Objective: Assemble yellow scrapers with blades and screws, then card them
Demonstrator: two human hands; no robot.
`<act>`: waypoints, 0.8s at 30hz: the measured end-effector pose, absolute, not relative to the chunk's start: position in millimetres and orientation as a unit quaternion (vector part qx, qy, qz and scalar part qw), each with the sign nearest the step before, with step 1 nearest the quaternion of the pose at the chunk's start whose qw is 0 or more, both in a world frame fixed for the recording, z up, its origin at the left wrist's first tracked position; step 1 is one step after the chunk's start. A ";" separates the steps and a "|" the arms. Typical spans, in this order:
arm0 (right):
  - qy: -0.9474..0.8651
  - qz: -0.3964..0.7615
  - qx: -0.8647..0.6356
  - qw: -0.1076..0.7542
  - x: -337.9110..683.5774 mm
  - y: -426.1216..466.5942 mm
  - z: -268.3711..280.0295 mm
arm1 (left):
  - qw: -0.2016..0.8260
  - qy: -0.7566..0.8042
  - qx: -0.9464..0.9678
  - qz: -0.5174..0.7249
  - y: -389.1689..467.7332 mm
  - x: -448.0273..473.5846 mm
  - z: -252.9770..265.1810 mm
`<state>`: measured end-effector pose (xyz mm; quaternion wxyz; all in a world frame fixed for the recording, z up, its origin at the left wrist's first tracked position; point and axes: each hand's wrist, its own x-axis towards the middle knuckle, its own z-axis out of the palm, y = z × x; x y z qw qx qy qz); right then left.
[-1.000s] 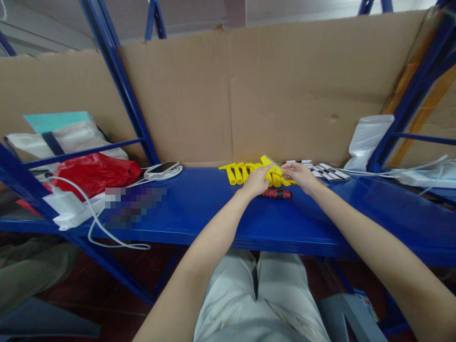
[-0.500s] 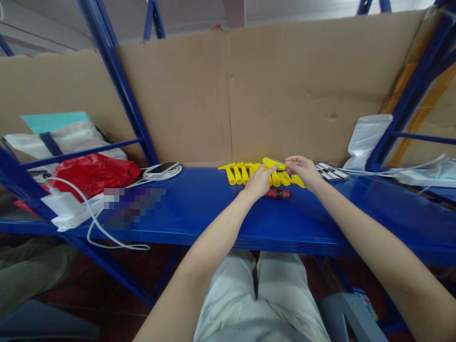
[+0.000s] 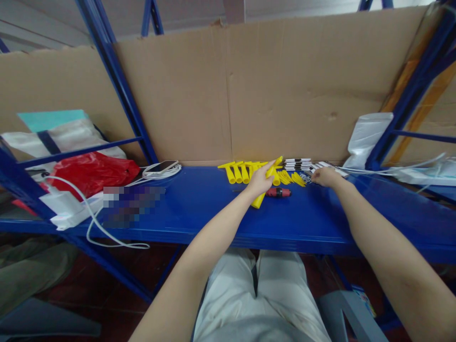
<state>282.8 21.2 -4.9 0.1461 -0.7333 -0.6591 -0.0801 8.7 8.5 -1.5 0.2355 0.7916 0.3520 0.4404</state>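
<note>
Lap: pale trousers [image 3: 256, 285] below the front edge of the bench.
Bench [image 3: 199, 213]: blue, carrying everything at the hands.
Power strip [image 3: 76, 211]: white, at the left end, with a loose white cable [image 3: 94, 218] hanging past the edge.
Yellow tool [image 3: 258, 202]: T-shaped, tilted, in the left hand; handle towards the person, head beyond the fingers.
Left grip [image 3: 259, 181]: closed around that tool.
Screwdriver [image 3: 280, 192]: red and black, lying just right of the held tool, its thin shaft passing behind the hand.
Right grip [image 3: 327, 177]: fingers bunched at a heap of small metal pieces [image 3: 305, 177]; whether they pinch one, I cannot tell.
Flat yellow pieces [image 3: 285, 177]: two small clusters left of the heap.
Yellow row [image 3: 235, 174]: more T-shaped tools side by side, handles nearest, partly behind the left hand.
Packets [image 3: 298, 164]: white and black, stacked behind the flat pieces; others lie beyond the right hand.
Phone [image 3: 162, 166]: at the back left, on coiled cable, near a red bag [image 3: 94, 173].
White pouch [image 3: 370, 140]: standing at the back right.
Cardboard [image 3: 278, 95]: brown, upright behind it all.
</note>
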 end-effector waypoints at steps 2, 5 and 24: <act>-0.648 -0.071 -0.751 0.106 278.5 21.3 -4.6 | 0.309 0.366 0.761 0.438 8.5 11.2 -2.5; -0.641 -0.057 -0.761 0.083 271.2 18.6 -1.5 | 0.410 0.391 0.703 0.430 4.8 13.2 0.8; -0.673 -0.032 -0.736 0.061 259.2 11.5 4.2 | 0.549 0.403 0.562 0.470 -7.8 12.1 16.1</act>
